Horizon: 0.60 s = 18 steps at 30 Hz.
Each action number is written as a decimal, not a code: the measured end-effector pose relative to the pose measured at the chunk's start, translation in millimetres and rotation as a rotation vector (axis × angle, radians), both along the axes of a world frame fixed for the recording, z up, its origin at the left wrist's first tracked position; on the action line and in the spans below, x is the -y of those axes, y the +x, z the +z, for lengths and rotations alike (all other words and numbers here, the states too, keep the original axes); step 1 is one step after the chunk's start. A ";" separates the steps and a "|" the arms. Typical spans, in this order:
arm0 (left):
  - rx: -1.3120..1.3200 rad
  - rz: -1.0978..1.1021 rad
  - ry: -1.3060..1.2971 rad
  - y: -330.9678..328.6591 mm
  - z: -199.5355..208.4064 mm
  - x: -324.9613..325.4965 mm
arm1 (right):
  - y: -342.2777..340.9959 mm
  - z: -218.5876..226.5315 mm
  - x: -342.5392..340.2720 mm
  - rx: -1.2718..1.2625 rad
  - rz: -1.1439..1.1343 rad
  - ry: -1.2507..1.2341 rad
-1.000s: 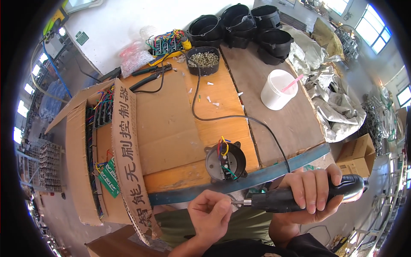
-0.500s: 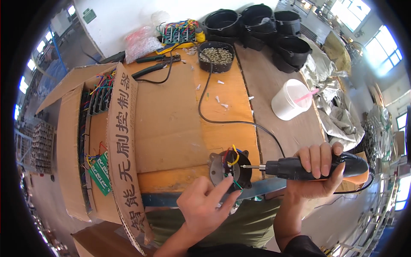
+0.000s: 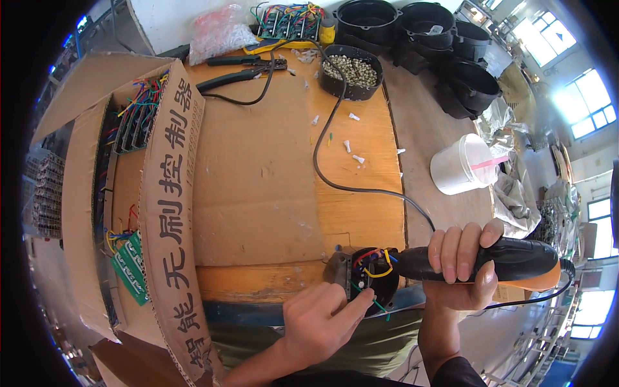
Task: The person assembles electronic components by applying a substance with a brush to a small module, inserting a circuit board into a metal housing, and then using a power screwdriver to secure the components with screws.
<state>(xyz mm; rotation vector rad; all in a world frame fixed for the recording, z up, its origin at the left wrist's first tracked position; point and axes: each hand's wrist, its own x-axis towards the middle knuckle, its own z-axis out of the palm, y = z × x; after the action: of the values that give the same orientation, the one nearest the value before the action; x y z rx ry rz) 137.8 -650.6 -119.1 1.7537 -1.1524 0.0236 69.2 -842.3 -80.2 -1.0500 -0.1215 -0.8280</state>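
Observation:
My right hand (image 3: 461,263) grips a black and orange electric screwdriver (image 3: 509,261), held level with its tip pointing left into a round black housing (image 3: 369,277) with coloured wires inside. The housing sits at the near edge of the wooden table. My left hand (image 3: 321,321) rests against the housing's near side, with a finger pointing into it by the green wire. The screwdriver's black cord (image 3: 335,148) runs away across the table.
An open cardboard box (image 3: 129,187) with circuit boards and wires lies on the left. At the back stand a black tray of small screws (image 3: 349,72), stacked black housings (image 3: 445,51), pliers (image 3: 238,68) and a plastic bag. A white plastic tub (image 3: 459,166) stands at the right.
The view has come closer to the table. My left hand has gone from the screwdriver's tip to the housing's near side. The screwdriver tip now sits inside the housing.

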 end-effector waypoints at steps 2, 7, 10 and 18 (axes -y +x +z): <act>0.006 -0.003 -0.012 1.0 -1.3 -0.3 | 2.7 0.7 -1.0 -0.026 0.011 -0.012; 0.023 0.000 -0.038 1.0 -4.4 -0.8 | 9.0 7.0 -2.7 -0.095 0.066 -0.044; 0.036 0.011 -0.065 0.1 -7.0 0.1 | 11.8 9.8 -7.6 -0.133 0.079 -0.045; 0.045 0.031 -0.090 -2.6 -11.1 0.1 | 14.0 10.6 -16.6 -0.203 0.050 -0.048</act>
<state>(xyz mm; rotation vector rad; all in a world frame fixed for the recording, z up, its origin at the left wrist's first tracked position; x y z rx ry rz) 135.2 -650.7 -130.2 1.6985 -1.1392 0.1328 83.3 -825.7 -69.6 -1.1658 0.0043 -0.6722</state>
